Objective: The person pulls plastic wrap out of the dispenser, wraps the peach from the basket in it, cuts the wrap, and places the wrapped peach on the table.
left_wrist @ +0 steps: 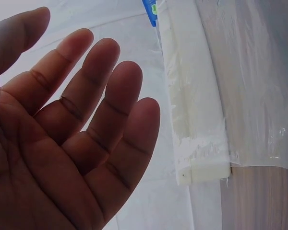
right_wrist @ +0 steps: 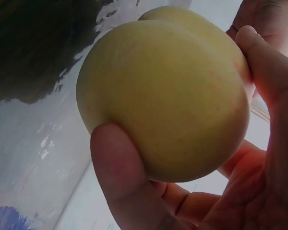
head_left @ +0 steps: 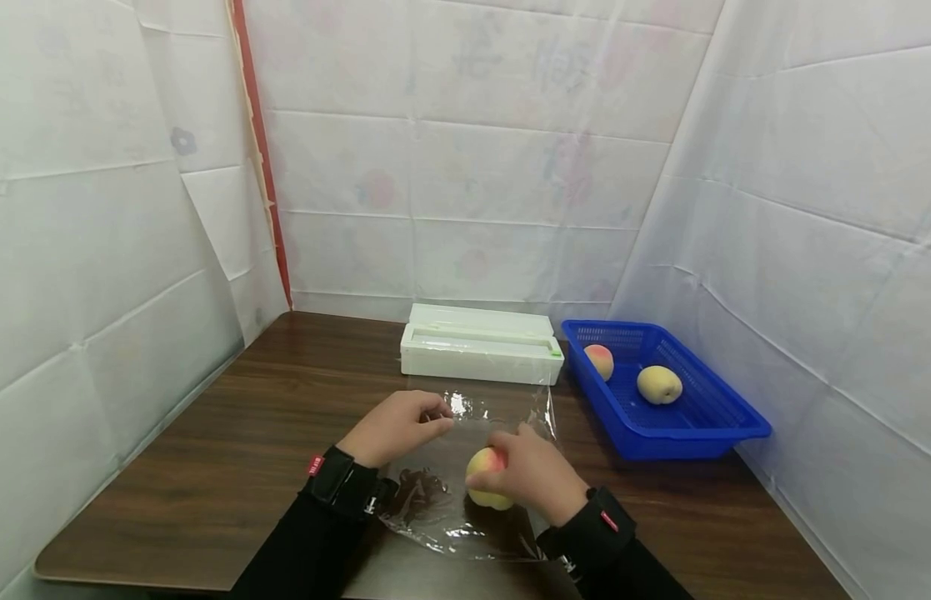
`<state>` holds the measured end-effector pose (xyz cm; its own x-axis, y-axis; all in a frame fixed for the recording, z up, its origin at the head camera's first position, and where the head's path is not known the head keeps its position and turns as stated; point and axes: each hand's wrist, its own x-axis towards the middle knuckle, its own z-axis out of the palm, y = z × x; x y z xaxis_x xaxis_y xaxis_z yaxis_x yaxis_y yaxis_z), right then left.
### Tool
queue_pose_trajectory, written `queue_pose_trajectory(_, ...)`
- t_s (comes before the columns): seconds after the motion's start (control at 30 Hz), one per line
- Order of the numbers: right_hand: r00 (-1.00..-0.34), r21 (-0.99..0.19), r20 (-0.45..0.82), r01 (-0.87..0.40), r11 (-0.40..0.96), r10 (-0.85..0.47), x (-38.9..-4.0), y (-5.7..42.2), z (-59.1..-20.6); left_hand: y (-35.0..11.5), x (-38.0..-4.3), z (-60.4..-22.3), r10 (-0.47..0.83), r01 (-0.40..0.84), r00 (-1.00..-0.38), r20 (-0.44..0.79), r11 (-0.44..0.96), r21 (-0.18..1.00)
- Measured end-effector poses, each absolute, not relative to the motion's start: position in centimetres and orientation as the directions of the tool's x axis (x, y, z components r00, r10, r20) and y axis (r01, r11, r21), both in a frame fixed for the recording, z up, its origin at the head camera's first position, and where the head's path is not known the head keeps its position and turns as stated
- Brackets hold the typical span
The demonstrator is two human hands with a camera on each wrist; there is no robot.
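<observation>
My right hand grips a yellow peach with a pink blush, holding it over a sheet of clear plastic wrap. In the right wrist view, thumb and fingers curl round the sides of the peach. To the left, my left hand hovers over the left side of the wrap and holds nothing. Its fingers are spread and loosely bent in the left wrist view. The wrap runs back from the front of the table to a white cling-film dispenser box, whose lid is raised.
A blue plastic basket stands at the right, beside the dispenser. Inside it lie one pinkish peach and one yellow peach. White sheeting encloses the dark wooden table at the back and both sides.
</observation>
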<state>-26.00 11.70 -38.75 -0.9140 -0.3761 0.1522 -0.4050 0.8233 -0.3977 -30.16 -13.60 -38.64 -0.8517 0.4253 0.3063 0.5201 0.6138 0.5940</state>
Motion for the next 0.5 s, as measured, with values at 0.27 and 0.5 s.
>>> queue_pose_trajectory(0.27,-0.939,-0.4,0.11,-0.342,0.851,-0.326,-25.7,11.2,-40.0,-13.6,-30.2,-38.7,0.439,0.524,-0.847,0.3,0.593,0.611)
queue_pose_trajectory(0.5,-0.937,-0.344,0.135,-0.35,0.871,-0.323,-25.8,10.2,-40.3,-13.6,-30.2,-38.5,0.43,0.523,-0.848,0.309,0.59,0.615)
